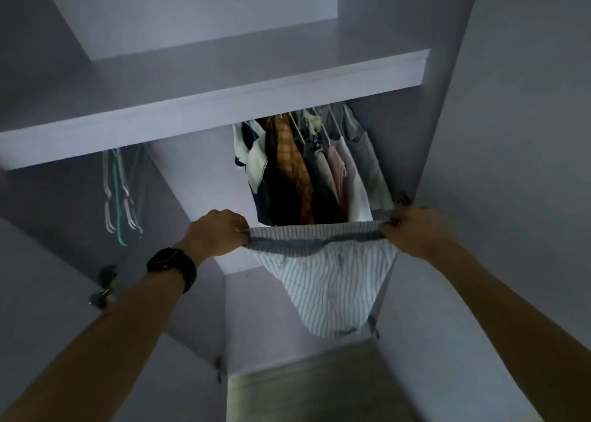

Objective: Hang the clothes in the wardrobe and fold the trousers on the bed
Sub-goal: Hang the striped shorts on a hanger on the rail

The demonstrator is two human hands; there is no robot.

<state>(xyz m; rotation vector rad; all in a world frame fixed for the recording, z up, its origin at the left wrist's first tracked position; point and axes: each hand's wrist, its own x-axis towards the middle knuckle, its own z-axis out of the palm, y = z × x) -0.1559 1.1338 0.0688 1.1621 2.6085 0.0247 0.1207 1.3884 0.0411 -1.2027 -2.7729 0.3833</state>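
A white garment with thin dark stripes (326, 280) hangs stretched between my two hands in front of the open wardrobe. My left hand (217, 232) grips its top edge at the left end, a black watch on that wrist. At the right end, my right hand (415, 229) pinches the same edge. The cloth sags down in a rounded fold below the taut edge. Behind it, several clothes (307, 165) hang on hangers under the wardrobe shelf (128, 124).
Several empty hangers (123, 197) hang at the left side of the wardrobe, under the shelf. The wardrobe's side panels rise left and right of my arms. A pale wooden floor (303, 386) shows at the bottom. Door hinges (104, 288) sit on the left panel.
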